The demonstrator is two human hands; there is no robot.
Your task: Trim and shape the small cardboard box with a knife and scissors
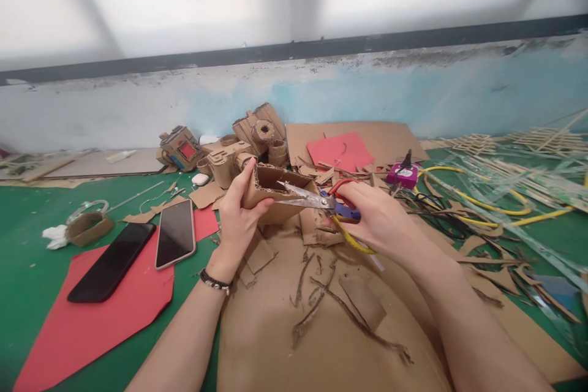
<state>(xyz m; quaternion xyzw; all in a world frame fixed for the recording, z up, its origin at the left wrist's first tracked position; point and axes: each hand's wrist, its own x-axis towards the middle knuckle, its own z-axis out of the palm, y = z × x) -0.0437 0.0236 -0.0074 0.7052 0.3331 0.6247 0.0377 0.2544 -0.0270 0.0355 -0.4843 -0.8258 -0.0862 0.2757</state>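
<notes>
My left hand [241,214] is closed on the left end of a cardboard box [287,211] whose top is open, with the thumb on its front wall. In my right hand [374,214] is a pair of scissors [316,201] with red, blue and yellow on the handles. The blades are spread and point left, at the box's upper front edge. Whether they touch the cardboard I cannot tell. Below the hands lies a large cardboard sheet [331,331] strewn with torn strips and offcuts.
Two phones [113,263] [176,234] lie on red paper [92,331] at left. Cardboard camera models [181,150] stand near the wall. A purple power adapter [402,176], a yellow cable [487,193] and cardboard scraps [496,278] spread across the right side of the green surface.
</notes>
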